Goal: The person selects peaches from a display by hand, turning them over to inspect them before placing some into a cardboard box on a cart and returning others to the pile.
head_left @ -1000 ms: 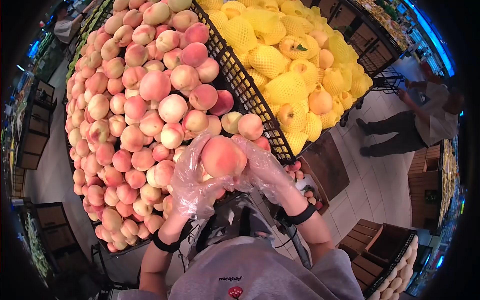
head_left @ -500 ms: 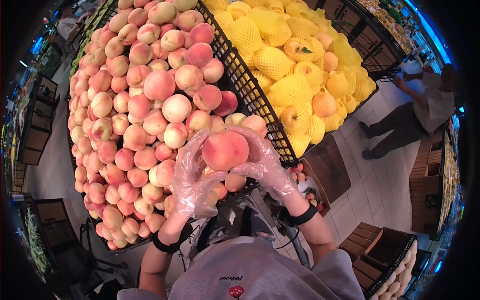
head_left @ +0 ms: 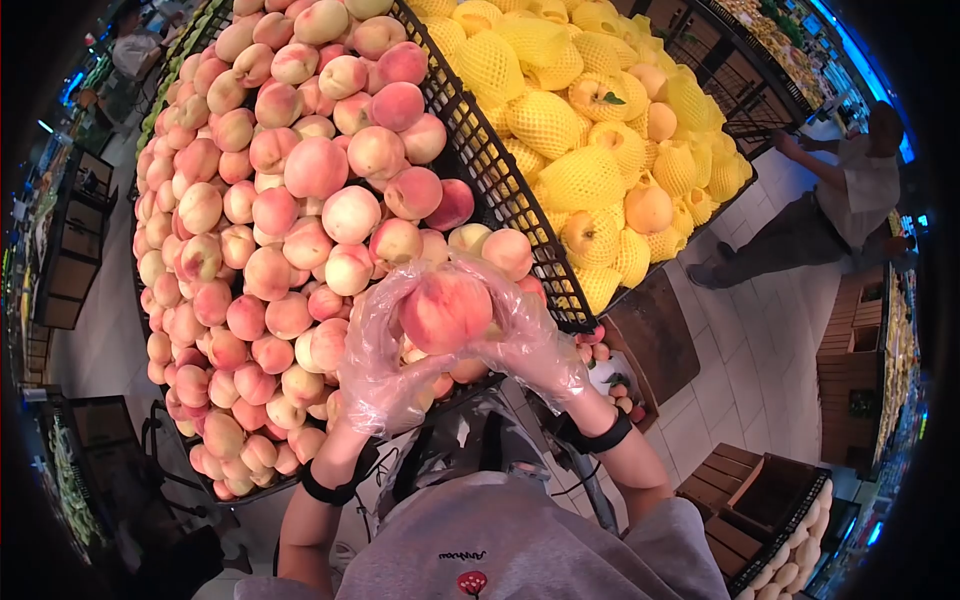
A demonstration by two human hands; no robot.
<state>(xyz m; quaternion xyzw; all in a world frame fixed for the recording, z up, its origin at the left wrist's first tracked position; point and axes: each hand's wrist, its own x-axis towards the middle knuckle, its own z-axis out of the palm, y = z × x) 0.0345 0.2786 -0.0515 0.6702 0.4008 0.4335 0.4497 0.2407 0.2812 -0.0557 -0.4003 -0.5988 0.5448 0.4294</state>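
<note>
A grey cloth shirt (head_left: 530, 545), soft and lightly creased, fronts the scene, with smooth black bands (head_left: 602, 432), two in all, circling the wrists. In crinkled, see-through plastic gloves, the left hand (head_left: 378, 350) and right hand (head_left: 525, 335) cup one round, red-blushed peach (head_left: 446, 312) between them, fingers curved around its sides, above the near edge of the display. Beneath and beyond spreads a heap of peaches (head_left: 268, 210), matte and rounded, too many to count. One black plastic lattice wall (head_left: 495, 165) divides them from fruit in yellow foam netting (head_left: 580, 180), also past counting, with one green leaf (head_left: 612, 99) showing. Farther off to the right, one person (head_left: 850, 195) in a pale top and dark trousers stands on smooth floor tiles (head_left: 740, 350).
</note>
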